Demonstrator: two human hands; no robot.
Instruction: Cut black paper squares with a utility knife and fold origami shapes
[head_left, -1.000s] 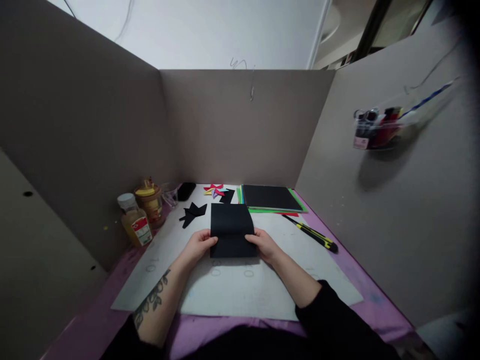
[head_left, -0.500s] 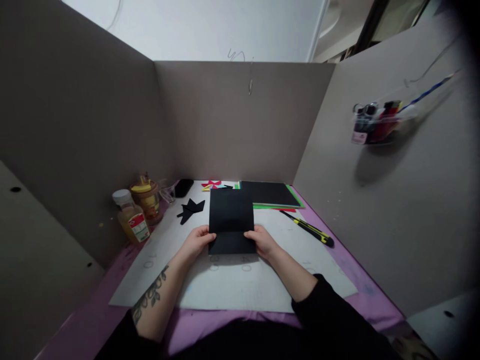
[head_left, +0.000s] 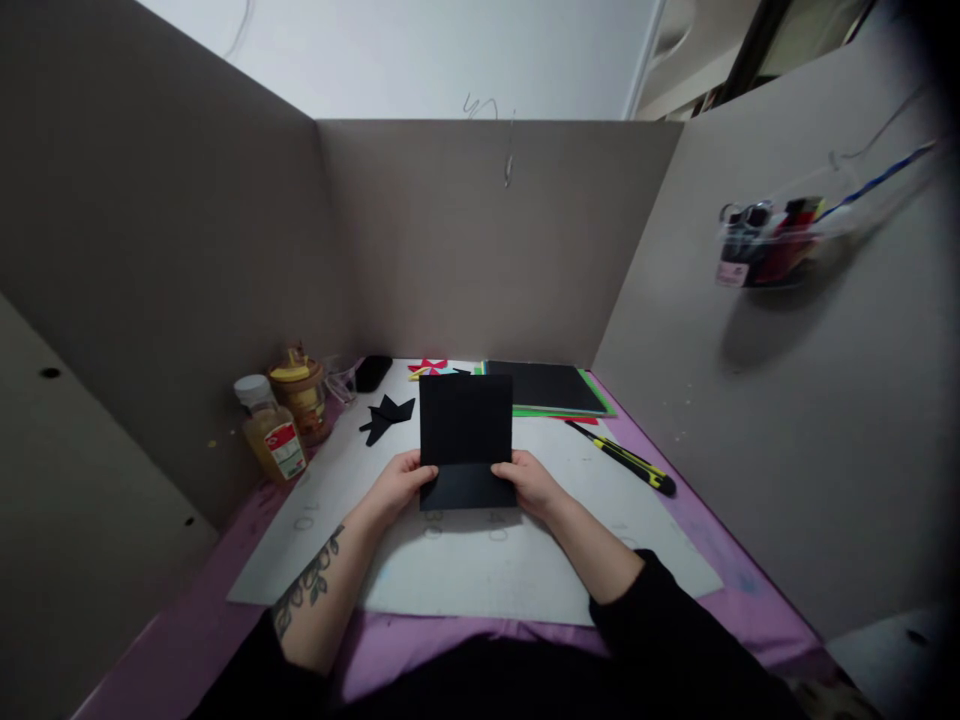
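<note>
A black sheet of paper (head_left: 466,425) with a crease across its lower part is held up over the white board (head_left: 480,580). My left hand (head_left: 401,485) grips its left edge, thumb on the front near the crease. On the right edge, my right hand (head_left: 531,482) pinches it the same way. Behind my left hand lies a folded black paper shape (head_left: 387,418). A stack of coloured sheets with black on top (head_left: 551,388) is behind the held paper, to the right.
A yellow-and-black cutter (head_left: 634,470) lies at right. At left stand a juice bottle (head_left: 271,430), a brown cup (head_left: 304,400) and a clear cup (head_left: 341,382), near a black phone (head_left: 373,373). Red folded paper (head_left: 429,367) lies at the back. A clear holder (head_left: 772,245) hangs on the right wall.
The view has shifted slightly, so the surroundings sit a little further right. The upper part of the black paper looks more upright. Both hands keep their hold.
</note>
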